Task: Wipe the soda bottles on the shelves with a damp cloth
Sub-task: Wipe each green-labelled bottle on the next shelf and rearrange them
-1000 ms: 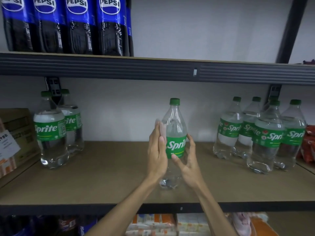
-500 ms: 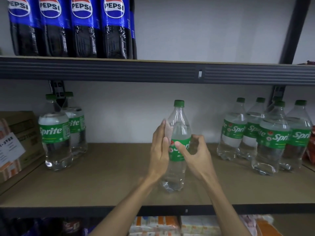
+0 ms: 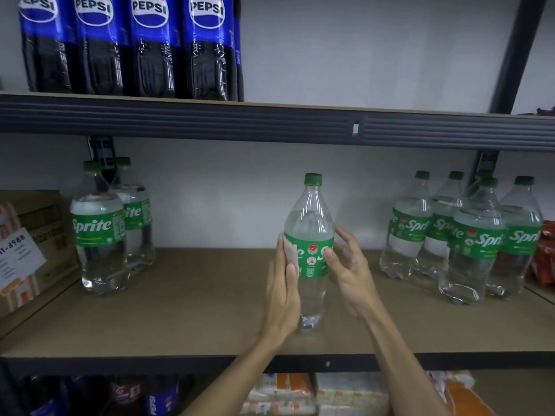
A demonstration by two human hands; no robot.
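Sprite bottle (image 3: 309, 223) is standing upright at frame centre on the middle shelf (image 3: 180, 310). Left hand (image 3: 283, 292) is pressing a pale cloth (image 3: 290, 254) flat-fingered against one side; right hand (image 3: 350, 273) is curling its grip round the other. Risk: an uneven sideways push tipping it toward the shelf's front edge.

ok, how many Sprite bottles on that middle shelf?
8. Two at the left: front bottle, rear bottle. One centre bottle between left hand and right hand. Right group of five, the last mostly hidden; more may stand behind.
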